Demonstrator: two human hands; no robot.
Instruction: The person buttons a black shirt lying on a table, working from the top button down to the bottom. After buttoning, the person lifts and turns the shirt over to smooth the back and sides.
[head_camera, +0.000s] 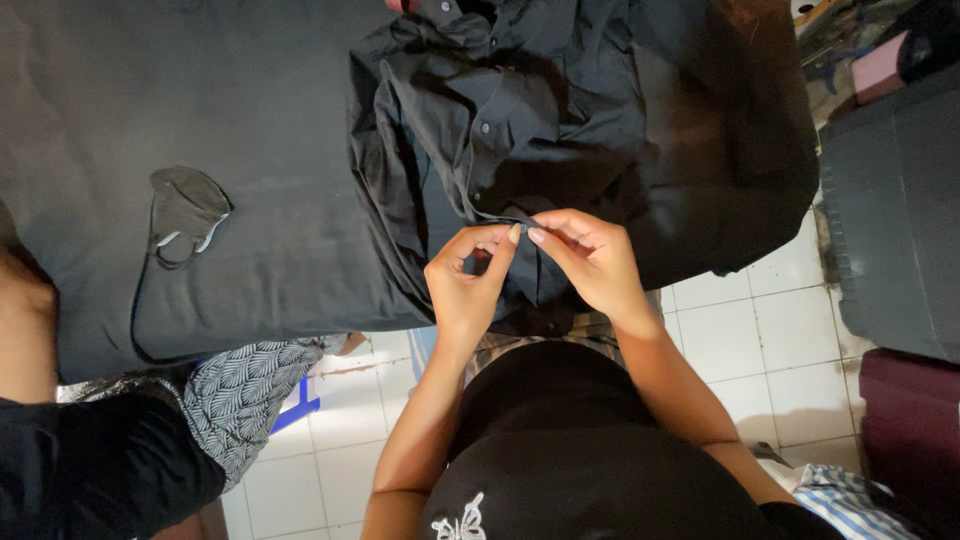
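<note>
1. Shirt (520, 130): dark, buttoned, lying crumpled on the grey-covered table (280, 100), right of centre, its near hem at the table's near edge.
2. Left hand (465, 285): forearm rises from the near side, wrist bent back, palm turned toward the right. Thumb and forefinger pinched together on the shirt's front edge; other fingers curled loosely beneath.
3. Right hand (590, 255): forearm comes in from the near right, wrist slightly cocked. Thumb and forefinger also closed on the same edge of cloth, the rest of the fingers folded in (knuckles face up).
4. The two pinches meet, fingertips almost touching, just over a thin strip of the shirt's placket near the table's near edge. Whether a button sits between them I cannot tell.
5. Mask (185, 210): grey, with a dark cord, lying flat on the table well to the left of both hands.
6. Another person's arm (25, 330) shows at the far left edge, apart from the work.
7. White tiled floor (750, 340) below.
</note>
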